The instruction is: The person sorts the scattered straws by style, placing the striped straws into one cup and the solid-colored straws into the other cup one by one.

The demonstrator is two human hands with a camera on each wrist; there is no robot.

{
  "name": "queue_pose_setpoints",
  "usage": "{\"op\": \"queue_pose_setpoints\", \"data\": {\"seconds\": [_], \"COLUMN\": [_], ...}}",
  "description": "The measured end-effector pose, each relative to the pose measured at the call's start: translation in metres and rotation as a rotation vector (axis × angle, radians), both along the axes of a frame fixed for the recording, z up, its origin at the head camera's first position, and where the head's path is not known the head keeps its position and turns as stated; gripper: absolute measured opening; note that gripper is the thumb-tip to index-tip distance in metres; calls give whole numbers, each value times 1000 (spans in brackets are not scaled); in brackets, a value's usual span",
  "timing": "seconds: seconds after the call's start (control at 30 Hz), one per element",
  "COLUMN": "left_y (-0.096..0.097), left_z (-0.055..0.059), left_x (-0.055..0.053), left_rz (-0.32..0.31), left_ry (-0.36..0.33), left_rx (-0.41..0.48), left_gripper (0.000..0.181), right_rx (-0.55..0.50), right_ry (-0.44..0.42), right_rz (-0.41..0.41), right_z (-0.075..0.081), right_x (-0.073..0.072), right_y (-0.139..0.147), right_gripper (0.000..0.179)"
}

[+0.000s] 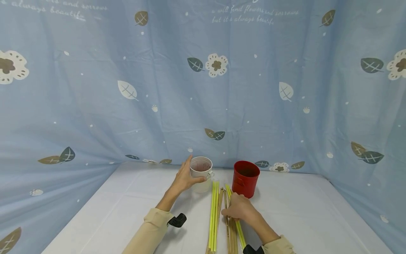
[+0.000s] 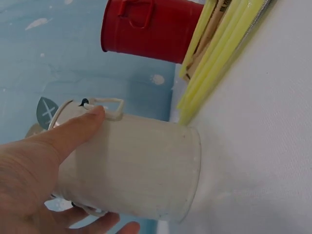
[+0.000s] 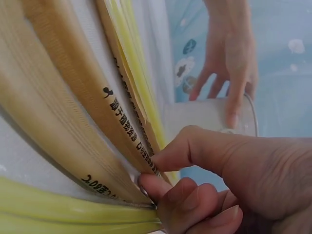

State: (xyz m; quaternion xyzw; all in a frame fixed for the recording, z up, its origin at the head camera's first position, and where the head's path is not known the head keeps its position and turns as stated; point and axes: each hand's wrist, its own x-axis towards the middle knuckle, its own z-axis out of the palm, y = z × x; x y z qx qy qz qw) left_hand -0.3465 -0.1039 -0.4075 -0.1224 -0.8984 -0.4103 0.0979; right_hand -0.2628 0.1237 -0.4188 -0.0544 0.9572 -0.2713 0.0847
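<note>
My left hand [image 1: 183,179] grips a white metal bucket [image 1: 200,184] that stands upright near the back of the table. In the left wrist view the thumb lies by the small wire handle [image 2: 116,108], and the other fingers pass behind the bucket. My right hand [image 1: 241,208] is over the long thin strips in front of the red bucket [image 1: 247,181]. Its thumb and forefinger pinch a brown paper-wrapped stick [image 3: 100,73] with black print along it. More brown wrapped sticks [image 3: 53,117] and yellow sticks [image 3: 68,207] lie beside the fingers.
Several yellow sticks [image 1: 213,218] lie lengthwise on the white table [image 1: 317,218], between the two arms. A blue patterned curtain [image 1: 177,88] hangs behind and at the sides. Each wrist wears a black camera [image 1: 177,220].
</note>
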Motion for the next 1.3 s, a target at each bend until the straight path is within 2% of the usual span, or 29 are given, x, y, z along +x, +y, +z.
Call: {"op": "queue_pose_setpoints", "data": {"seconds": [0.47, 0.8, 1.0, 1.3], "left_y": [-2, -2, -2, -3], "left_z": [-5, -6, -6, -7], "left_x": [-5, -5, -4, -5], "left_rz": [-9, -16, -29, -23], "left_ry": [-2, -7, -7, 3], "left_rx": [70, 92, 107, 115], "left_gripper": [109, 109, 109, 109], "right_rx": [-105, -226, -274, -331], "right_ry": [-36, -8, 1, 59], "right_rz": [56, 73, 59, 33], "right_z": [15, 16, 16, 15], "right_x": [-5, -7, -8, -11], "right_y": [15, 20, 19, 17], "right_gripper": [35, 26, 15, 11]}}
